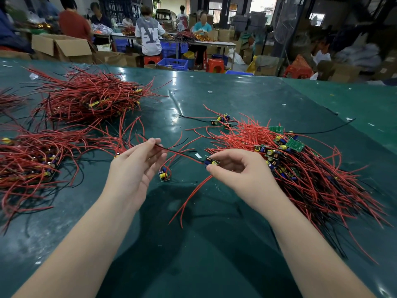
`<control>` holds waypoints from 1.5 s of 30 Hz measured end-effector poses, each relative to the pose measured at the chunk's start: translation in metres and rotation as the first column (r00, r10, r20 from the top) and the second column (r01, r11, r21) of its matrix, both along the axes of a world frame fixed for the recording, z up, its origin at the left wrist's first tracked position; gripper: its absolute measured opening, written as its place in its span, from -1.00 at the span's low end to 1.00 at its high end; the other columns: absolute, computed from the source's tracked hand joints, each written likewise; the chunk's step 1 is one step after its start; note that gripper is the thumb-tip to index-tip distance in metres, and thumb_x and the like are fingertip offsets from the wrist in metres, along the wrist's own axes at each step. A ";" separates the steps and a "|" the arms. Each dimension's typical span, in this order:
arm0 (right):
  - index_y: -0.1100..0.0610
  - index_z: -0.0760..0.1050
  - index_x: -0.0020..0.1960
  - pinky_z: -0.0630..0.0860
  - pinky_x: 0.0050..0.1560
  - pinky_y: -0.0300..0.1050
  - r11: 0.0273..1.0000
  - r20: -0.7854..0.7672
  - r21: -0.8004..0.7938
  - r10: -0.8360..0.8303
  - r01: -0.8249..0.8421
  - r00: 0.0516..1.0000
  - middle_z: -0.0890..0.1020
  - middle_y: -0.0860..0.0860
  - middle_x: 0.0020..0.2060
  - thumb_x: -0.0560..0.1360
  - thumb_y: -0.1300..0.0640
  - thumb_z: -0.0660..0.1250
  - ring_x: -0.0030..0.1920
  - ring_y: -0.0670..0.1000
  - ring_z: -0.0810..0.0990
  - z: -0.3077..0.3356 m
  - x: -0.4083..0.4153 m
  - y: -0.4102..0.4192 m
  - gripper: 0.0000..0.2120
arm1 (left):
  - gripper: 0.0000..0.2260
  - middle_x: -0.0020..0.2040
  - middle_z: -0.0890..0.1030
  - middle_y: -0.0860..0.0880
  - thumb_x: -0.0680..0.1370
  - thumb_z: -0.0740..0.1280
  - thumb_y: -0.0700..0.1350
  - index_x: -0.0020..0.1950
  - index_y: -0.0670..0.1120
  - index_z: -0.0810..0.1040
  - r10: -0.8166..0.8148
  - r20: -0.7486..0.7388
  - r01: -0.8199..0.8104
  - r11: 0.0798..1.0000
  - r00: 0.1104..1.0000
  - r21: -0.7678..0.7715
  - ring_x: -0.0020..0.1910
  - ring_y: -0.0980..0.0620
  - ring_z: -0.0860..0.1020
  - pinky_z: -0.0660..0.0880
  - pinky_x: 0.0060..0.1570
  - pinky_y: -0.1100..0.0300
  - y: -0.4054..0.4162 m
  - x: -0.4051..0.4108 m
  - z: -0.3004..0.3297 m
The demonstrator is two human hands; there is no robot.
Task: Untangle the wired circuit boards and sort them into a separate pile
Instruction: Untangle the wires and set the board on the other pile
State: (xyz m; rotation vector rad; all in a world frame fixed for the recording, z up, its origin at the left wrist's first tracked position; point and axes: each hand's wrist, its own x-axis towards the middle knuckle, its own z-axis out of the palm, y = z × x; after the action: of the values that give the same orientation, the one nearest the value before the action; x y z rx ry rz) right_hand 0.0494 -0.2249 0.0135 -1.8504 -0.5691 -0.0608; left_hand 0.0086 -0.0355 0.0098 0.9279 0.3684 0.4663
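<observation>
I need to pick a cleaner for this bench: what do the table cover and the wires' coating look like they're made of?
Table cover: apparently a dark green plastic or vinyl sheet, glossy, since it mirrors the ceiling lights and creases slightly.
Wires: flexible red and black insulation, probably plastic or silicone; it bends in soft curves with a dull sheen.

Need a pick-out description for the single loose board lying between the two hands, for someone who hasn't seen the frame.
On the green table, find the bare gap between the left hand and the right hand. The loose board lies flat there, just below the left fingertips. Unlike the board pinched in the right hand or those buried in the red wire piles, it lies alone, untouched.
</observation>
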 end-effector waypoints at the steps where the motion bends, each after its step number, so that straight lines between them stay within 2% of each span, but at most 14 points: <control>1: -0.06 0.62 -0.21 0.49 -0.21 -0.29 1.000 -0.010 0.004 -0.006 0.006 1.000 0.64 -0.15 -0.38 0.38 0.24 0.50 -0.33 -0.18 0.58 0.000 0.001 0.000 -0.81 | -0.89 -0.33 0.66 -0.03 0.57 0.32 -0.26 -0.13 -0.22 0.60 -0.009 -0.009 0.008 0.999 1.000 -0.037 -0.34 0.11 0.64 0.57 -0.29 0.35 0.001 0.000 0.001; 4: -0.06 0.62 -0.21 0.59 -0.17 -0.14 0.999 -0.034 0.021 -0.023 0.024 0.999 0.65 -0.14 -0.37 0.39 0.24 0.48 -0.32 -0.12 0.60 0.000 0.001 -0.002 -0.81 | -0.94 -0.32 0.67 -0.10 0.55 0.32 -0.30 -0.11 -0.24 0.57 -0.056 -0.053 0.044 0.978 0.997 -0.205 -0.30 0.05 0.68 0.55 -0.36 0.37 0.003 0.000 0.002; 7: -0.07 0.62 -0.22 0.60 -0.16 -0.14 0.999 -0.035 0.031 -0.031 0.032 0.999 0.65 -0.16 -0.37 0.40 0.24 0.48 -0.33 -0.14 0.61 -0.001 0.002 -0.002 -0.80 | -0.94 -0.29 0.68 -0.16 0.54 0.31 -0.33 -0.13 -0.26 0.54 -0.077 -0.069 0.052 0.950 0.995 -0.307 -0.28 -0.01 0.70 0.56 -0.38 0.36 0.002 -0.001 0.004; 10: -0.07 0.62 -0.22 0.58 -0.21 -0.20 0.999 -0.044 0.036 -0.033 0.035 0.998 0.65 -0.17 -0.38 0.39 0.23 0.49 -0.34 -0.16 0.60 -0.002 0.002 -0.001 -0.80 | -0.90 -0.27 0.68 -0.16 0.56 0.30 -0.30 -0.13 -0.27 0.56 -0.090 -0.058 0.065 0.938 0.994 -0.340 -0.26 -0.01 0.70 0.57 -0.35 0.36 0.002 -0.001 0.004; 13: -0.04 0.63 -0.21 0.61 -0.23 -0.16 0.997 -0.086 0.069 -0.024 0.030 0.996 0.66 -0.14 -0.36 0.39 0.25 0.49 -0.33 -0.16 0.61 -0.003 0.002 -0.001 -0.82 | -0.91 -0.25 0.67 -0.12 0.54 0.34 -0.26 -0.13 -0.26 0.57 -0.098 -0.043 0.074 0.918 0.994 -0.389 -0.23 0.03 0.69 0.58 -0.31 0.36 0.002 0.000 0.003; 20: 0.01 0.64 -0.19 0.62 -0.11 -0.11 0.992 -0.155 0.127 0.011 0.009 0.988 0.70 -0.06 -0.29 0.39 0.24 0.49 -0.27 -0.12 0.64 0.000 0.000 -0.001 -0.86 | -0.92 -0.23 0.65 -0.06 0.51 0.38 -0.19 -0.13 -0.20 0.58 -0.097 -0.011 0.084 0.906 0.995 -0.415 -0.21 0.06 0.67 0.57 -0.29 0.38 0.001 0.001 0.006; 27: 0.04 0.65 -0.18 0.62 -0.08 -0.07 0.993 -0.159 0.102 -0.049 0.066 0.986 0.70 -0.05 -0.29 0.37 0.22 0.49 -0.27 -0.10 0.64 0.000 -0.002 -0.001 -0.90 | -0.89 -0.20 0.70 -0.05 0.55 0.34 -0.15 -0.16 -0.13 0.56 -0.051 0.034 0.058 0.964 0.998 -0.258 -0.20 0.11 0.67 0.57 -0.22 0.38 -0.003 0.004 0.005; 31: 0.05 0.64 -0.20 0.62 -0.12 -0.03 0.992 -0.198 0.117 -0.034 0.058 0.980 0.70 0.02 -0.29 0.39 0.25 0.47 -0.25 -0.01 0.65 0.001 -0.001 0.000 -0.89 | -0.88 -0.18 0.68 -0.03 0.55 0.32 -0.19 -0.10 -0.16 0.64 -0.057 0.116 0.077 0.982 0.992 -0.170 -0.13 0.13 0.66 0.56 -0.14 0.38 -0.004 0.005 0.002; 37: 0.13 0.63 -0.17 0.62 -0.24 -0.17 0.981 -0.329 0.188 0.014 0.050 0.944 0.65 -0.02 -0.40 0.44 0.32 0.43 -0.36 -0.08 0.62 0.000 0.000 0.000 -0.89 | -0.89 -0.10 0.69 -0.04 0.54 0.29 -0.27 -0.02 -0.23 0.61 -0.079 0.181 0.091 0.994 0.980 -0.058 -0.05 0.10 0.66 0.54 -0.05 0.37 -0.006 0.005 0.002; 40: 0.12 0.63 -0.17 0.62 -0.21 -0.12 0.985 -0.311 0.165 -0.001 0.055 0.950 0.65 0.01 -0.38 0.43 0.31 0.43 -0.34 -0.06 0.62 0.000 0.000 0.000 -0.89 | -0.88 -0.15 0.69 -0.05 0.56 0.26 -0.28 -0.06 -0.23 0.60 -0.076 0.195 0.070 0.997 0.978 0.039 -0.08 0.06 0.66 0.54 -0.06 0.37 -0.008 0.004 0.002; 45: 0.07 0.65 -0.16 0.62 -0.09 0.01 0.995 -0.249 0.091 -0.024 0.048 0.968 0.68 0.00 -0.31 0.41 0.25 0.47 -0.25 -0.01 0.63 -0.002 0.000 0.002 -0.91 | -0.84 -0.23 0.67 -0.06 0.61 0.23 -0.29 -0.09 -0.23 0.58 0.034 0.173 -0.062 0.985 0.984 0.162 -0.14 0.00 0.67 0.55 -0.08 0.35 -0.007 0.003 0.001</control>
State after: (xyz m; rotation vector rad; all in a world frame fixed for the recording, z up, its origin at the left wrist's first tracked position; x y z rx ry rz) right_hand 0.0494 -0.2231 0.0112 -1.7423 -0.3519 0.1153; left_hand 0.0115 -0.0429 0.0103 1.0352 0.1985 0.6237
